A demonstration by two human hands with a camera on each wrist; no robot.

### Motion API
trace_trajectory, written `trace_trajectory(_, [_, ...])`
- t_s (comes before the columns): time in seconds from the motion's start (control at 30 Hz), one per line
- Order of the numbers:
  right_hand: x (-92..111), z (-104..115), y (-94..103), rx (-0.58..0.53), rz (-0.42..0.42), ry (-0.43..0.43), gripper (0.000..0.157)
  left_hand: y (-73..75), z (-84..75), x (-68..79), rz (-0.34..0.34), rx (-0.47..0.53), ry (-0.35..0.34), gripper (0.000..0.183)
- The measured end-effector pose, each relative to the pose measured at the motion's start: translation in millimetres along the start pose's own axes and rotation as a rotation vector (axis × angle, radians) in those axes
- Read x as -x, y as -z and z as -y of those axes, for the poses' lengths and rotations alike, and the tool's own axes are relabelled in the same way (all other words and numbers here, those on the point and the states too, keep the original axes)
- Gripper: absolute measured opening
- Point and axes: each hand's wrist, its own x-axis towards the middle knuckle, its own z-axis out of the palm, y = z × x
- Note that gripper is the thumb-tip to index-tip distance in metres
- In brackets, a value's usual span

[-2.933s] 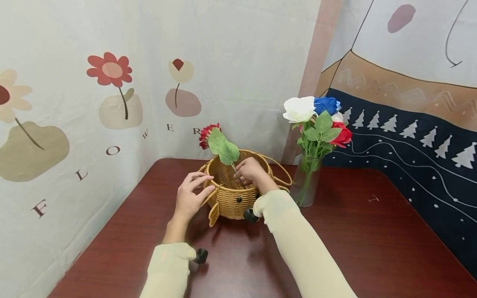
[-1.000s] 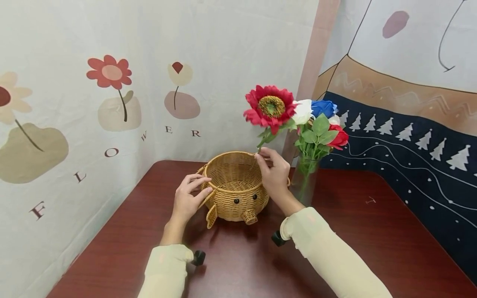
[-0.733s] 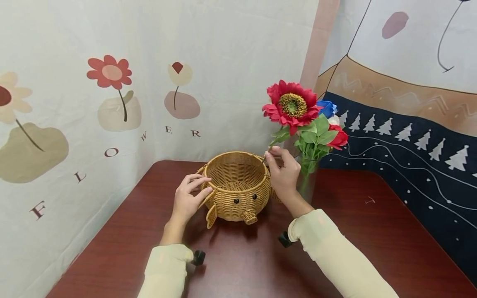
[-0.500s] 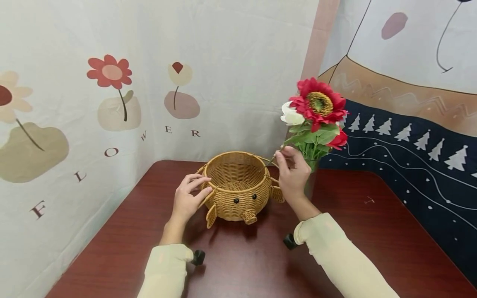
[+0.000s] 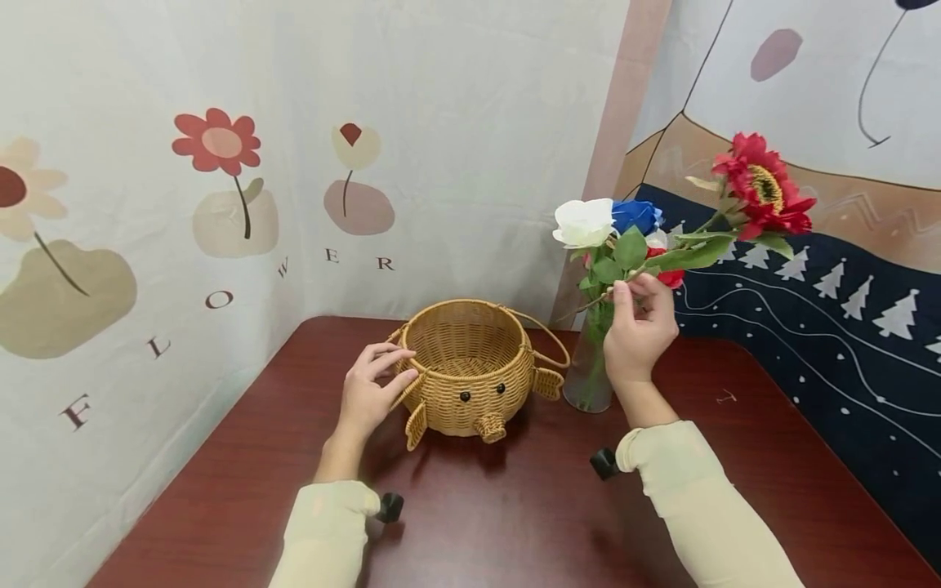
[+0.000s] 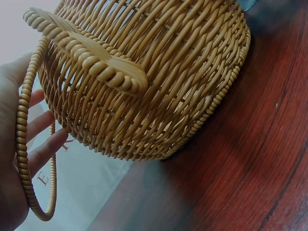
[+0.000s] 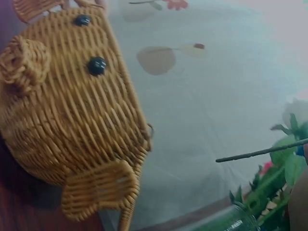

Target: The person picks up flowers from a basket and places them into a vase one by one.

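Note:
My right hand (image 5: 641,331) pinches the stem of a red artificial flower (image 5: 764,189) with a yellow-green centre. The bloom tilts up to the right, and the bare stem end (image 7: 260,153) points left in the right wrist view. Behind this hand stands a clear vase (image 5: 588,380) holding white, blue and red flowers. My left hand (image 5: 373,388) rests at the left rim of a wicker basket (image 5: 441,404) with an animal face. In the left wrist view, its extended fingers (image 6: 47,150) touch the basket side, with the looped handle (image 6: 24,125) crossing in front of the hand.
The dark red wooden table (image 5: 470,523) carries the basket and the vase. A printed cloth backdrop (image 5: 470,147) hangs behind it. The basket's right handle (image 5: 555,339) and wicker ear (image 5: 547,384) stick out towards the vase.
My right hand has lifted the red flower up from the basket and carried it right, past the vase flowers, the bloom swinging over to the right. The left hand has stayed at the rim.

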Motion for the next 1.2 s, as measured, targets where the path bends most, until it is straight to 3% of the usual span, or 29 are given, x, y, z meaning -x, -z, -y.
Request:
trace_trajectory(0.3, [-16, 0, 13.0, 0.08, -0.066, -0.013, 0.018, 0.1, -1.2, 0.2, 0.0, 0.004, -0.005, 0.028])
trace_trajectory(0.7, [-36, -8, 24.1, 0.082, -0.143, -0.025, 0.017, 0.1, 0.4, 1.0, 0.002, -0.014, 0.012, 0.027])
trace_trajectory(0.87, [-43, -15, 28.2, 0.094, -0.145, 0.0, 0.017, -0.3, 2.2, 1.6, 0.004, 0.006, 0.018, 0.026])
trace_trajectory(1.03, [-43, -7, 24.4, 0.121, -0.129, -0.02, 0.018, 0.0, 1.1, 1.3, 0.004, 0.016, 0.019, 0.026])
trace_trajectory(1.2, [-40, -26, 28.9, 0.201, -0.102, 0.0, 0.018, 0.7, 1.3, 1.3, 0.004, 0.009, 0.026, 0.026])
